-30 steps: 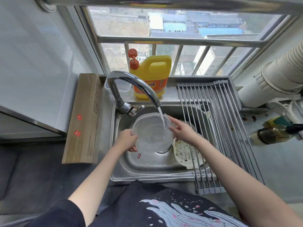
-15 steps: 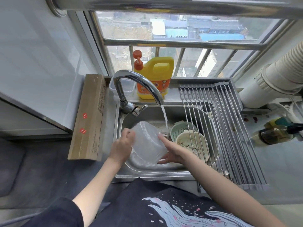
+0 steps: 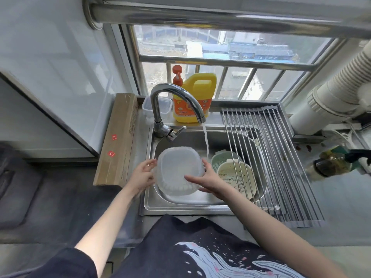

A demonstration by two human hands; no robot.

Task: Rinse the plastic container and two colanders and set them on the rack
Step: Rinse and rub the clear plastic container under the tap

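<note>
I hold a clear plastic container [image 3: 177, 169] over the steel sink [image 3: 180, 205], bottom side turned up toward me. My left hand [image 3: 143, 175] grips its left edge and my right hand [image 3: 206, 180] holds its right side. Water runs from the faucet [image 3: 176, 97] and falls just past the container's right edge. A cream colander [image 3: 234, 176] sits in the sink's right half, partly under the rack bars, with a green colander [image 3: 221, 158] behind it. The roll-up metal rack [image 3: 281, 157] spans the sink's right side with nothing on it.
A yellow detergent jug [image 3: 194, 97] with an orange pump and a small clear lidded box [image 3: 165, 106] stand on the ledge behind the faucet. A long cardboard box [image 3: 118, 137] lies left of the sink. A bottle [image 3: 331, 163] and a white duct [image 3: 341, 91] are at right.
The container was under the stream with its opening toward me; both hands lowered it, moved it left of the water and turned it bottom up. The colanders have not moved.
</note>
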